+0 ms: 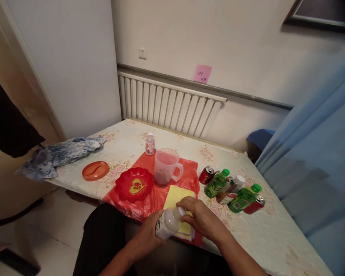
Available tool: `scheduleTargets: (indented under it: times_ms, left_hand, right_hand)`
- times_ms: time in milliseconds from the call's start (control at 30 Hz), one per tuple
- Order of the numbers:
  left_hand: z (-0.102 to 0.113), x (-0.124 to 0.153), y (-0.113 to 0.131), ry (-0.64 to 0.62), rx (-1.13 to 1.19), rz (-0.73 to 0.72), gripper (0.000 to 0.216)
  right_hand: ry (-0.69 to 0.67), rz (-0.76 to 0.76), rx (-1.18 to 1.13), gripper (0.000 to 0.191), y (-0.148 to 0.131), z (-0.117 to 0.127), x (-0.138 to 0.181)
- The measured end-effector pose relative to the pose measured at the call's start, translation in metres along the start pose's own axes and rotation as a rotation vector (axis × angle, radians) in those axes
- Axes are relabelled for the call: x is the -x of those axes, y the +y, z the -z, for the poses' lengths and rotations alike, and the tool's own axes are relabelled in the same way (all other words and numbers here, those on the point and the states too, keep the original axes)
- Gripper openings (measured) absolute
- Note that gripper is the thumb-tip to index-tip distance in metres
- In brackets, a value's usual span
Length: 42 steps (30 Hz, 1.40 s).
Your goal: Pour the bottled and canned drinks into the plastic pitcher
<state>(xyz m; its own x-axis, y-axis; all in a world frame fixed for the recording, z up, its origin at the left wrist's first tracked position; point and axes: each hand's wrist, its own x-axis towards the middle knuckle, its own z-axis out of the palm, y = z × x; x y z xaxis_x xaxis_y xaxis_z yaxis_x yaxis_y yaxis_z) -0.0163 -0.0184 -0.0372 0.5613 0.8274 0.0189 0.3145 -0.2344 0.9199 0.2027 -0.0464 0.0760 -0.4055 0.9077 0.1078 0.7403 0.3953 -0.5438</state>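
A bottle [169, 222] with a pale, whitish look and a leafy label is tilted in front of me at the table's near edge. My left hand [149, 232] is closed around its body. The fingers of my right hand [199, 216] pinch the white cap [180, 212] at its top. Just beyond lies a folded yellow cloth [176, 193], partly hidden by the bottle and my right hand. A translucent measuring jug [163, 166] stands on a red plastic sheet [186, 170]. To its left sits a red scalloped dish [123, 184] with a yellow heart design.
A small bottle [150, 145] stands behind the jug. An orange lid [95, 171] and a crumpled blue-white cloth [74, 151] lie at left. On the right are a can [206, 175], green bottles [215, 184] and a white-capped bottle [228, 193]. A blue curtain [316, 153] hangs right.
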Motion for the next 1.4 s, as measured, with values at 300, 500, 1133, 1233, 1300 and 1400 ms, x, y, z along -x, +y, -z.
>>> scheduleTargets:
  times_ms: [300, 500, 1133, 1233, 1300, 1400]
  left_hand:
    - [-0.001, -0.001, -0.001, 0.004, -0.016, -0.001, 0.074]
    - [0.002, -0.001, 0.008, -0.016, 0.03, 0.0, 0.067]
    - [0.003, -0.003, 0.007, -0.01, 0.011, 0.01, 0.069]
    - [0.003, -0.003, 0.009, -0.023, 0.022, 0.013, 0.069]
    - [0.003, -0.003, 0.01, -0.016, 0.034, 0.008, 0.07]
    - [0.003, -0.002, 0.009, -0.001, 0.029, 0.01, 0.073]
  right_hand:
    - [0.029, 0.036, -0.007, 0.02, 0.003, -0.003, 0.0]
    - [0.063, 0.049, -0.075, 0.021, 0.001, -0.001, -0.001]
    - [0.122, 0.086, -0.129, 0.033, 0.01, -0.005, -0.003]
    - [0.111, 0.082, -0.126, 0.029, 0.01, -0.006, -0.002]
    - [0.095, 0.068, -0.113, 0.025, 0.01, -0.005, -0.002]
    - [0.06, 0.024, -0.07, 0.023, 0.009, -0.004, -0.002]
